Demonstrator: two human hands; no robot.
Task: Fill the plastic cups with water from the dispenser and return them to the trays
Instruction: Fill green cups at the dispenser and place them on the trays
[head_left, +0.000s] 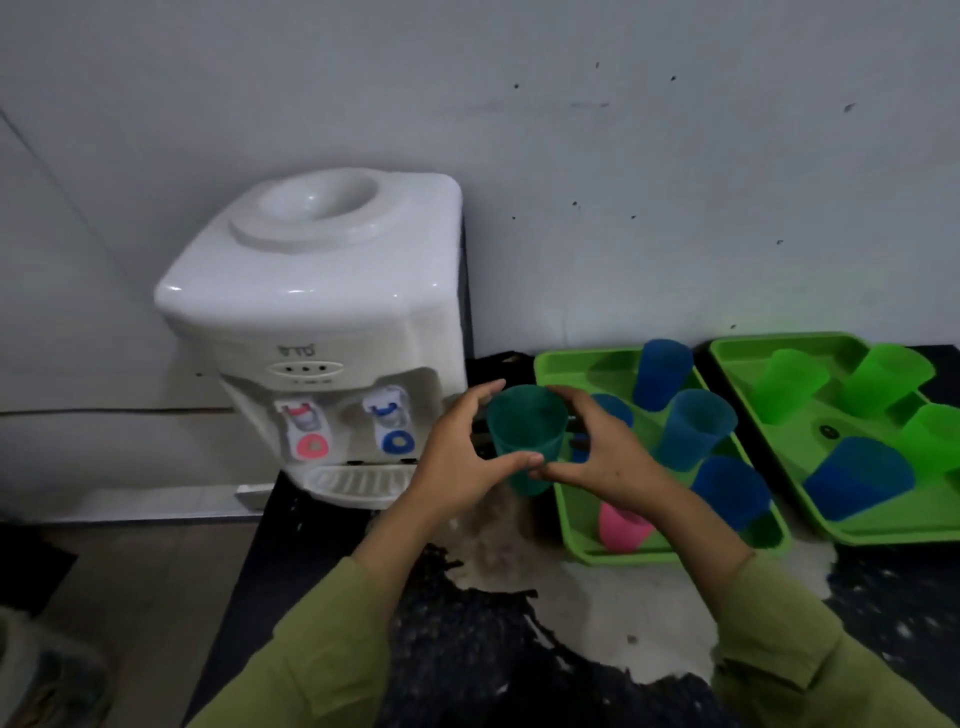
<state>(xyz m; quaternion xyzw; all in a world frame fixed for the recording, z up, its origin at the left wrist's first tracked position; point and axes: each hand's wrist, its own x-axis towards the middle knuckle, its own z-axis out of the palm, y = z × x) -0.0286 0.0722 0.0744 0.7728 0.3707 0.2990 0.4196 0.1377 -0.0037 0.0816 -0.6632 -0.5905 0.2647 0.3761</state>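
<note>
Two hands are meeting around one teal cup (525, 436), holding it upright in the air between the dispenser (322, 332) and the near tray (571, 519). The left hand (462, 457) is curling round the cup's left wall, its fingers (485, 389) reaching over the far rim and its thumb lying across the front low down. The right hand (597, 457) is closing on the cup's right wall from the other side, thumb tip nearly touching the left thumb. Both are wrapping the cup rather than lying flat or spread.

Left of the left fingers, the dispenser's blue tap (387, 410) and its drip grille (358, 478) are standing just beside the hand, with an open gap of air between knuckles and the white housing. The red tap (301, 415) is sitting further left.

Right of the right fingers, the near tray's left edge is running directly under the wrist; several blue cups (696, 426) are crowding its far half and a pink cup (623, 527) is standing at its near end, partly hidden by the right forearm. Beyond that, a second tray (779, 467) is lying close beside the first, carrying green cups (883, 379) and a blue one.

Below the fingers, the dark counter (467, 623) is lying open, showing a pale worn patch (597, 613), and its left edge is dropping away beneath the dispenser.
</note>
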